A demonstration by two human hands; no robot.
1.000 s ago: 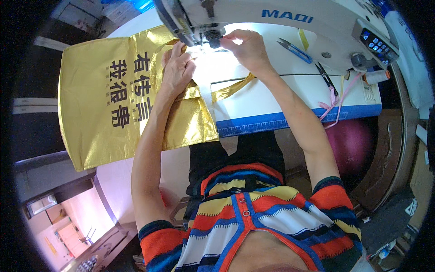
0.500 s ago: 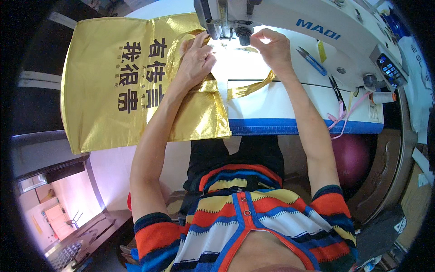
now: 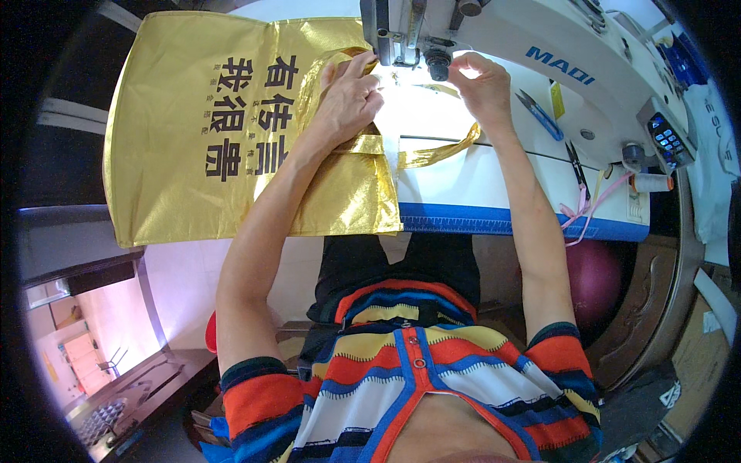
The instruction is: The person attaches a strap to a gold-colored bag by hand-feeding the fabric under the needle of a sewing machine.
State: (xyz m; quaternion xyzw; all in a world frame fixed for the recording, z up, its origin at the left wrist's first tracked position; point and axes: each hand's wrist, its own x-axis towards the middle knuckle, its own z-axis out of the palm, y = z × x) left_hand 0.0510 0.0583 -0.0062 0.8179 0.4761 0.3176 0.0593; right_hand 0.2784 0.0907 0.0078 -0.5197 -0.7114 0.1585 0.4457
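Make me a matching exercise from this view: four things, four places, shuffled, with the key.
Things:
1. Left hand
2. Right hand
3. Thread spool
4. Pink strip

Places:
A. Just below the control panel in the picture
B. Close by the round black knob
C. Draped over the blue front edge
D. On the gold bag

Pairs: 1-D, 2-B, 3-A, 4-C

We observe the left hand [image 3: 349, 102] just short of 12 o'clock, back uppermost, its fingers bent; the right hand [image 3: 486, 89] lies at 1 o'clock, thumb and forefinger close together. We note the left forearm [image 3: 268, 197] leaning toward 1 o'clock, the right forearm [image 3: 531, 197] toward 11, both elbows bent.
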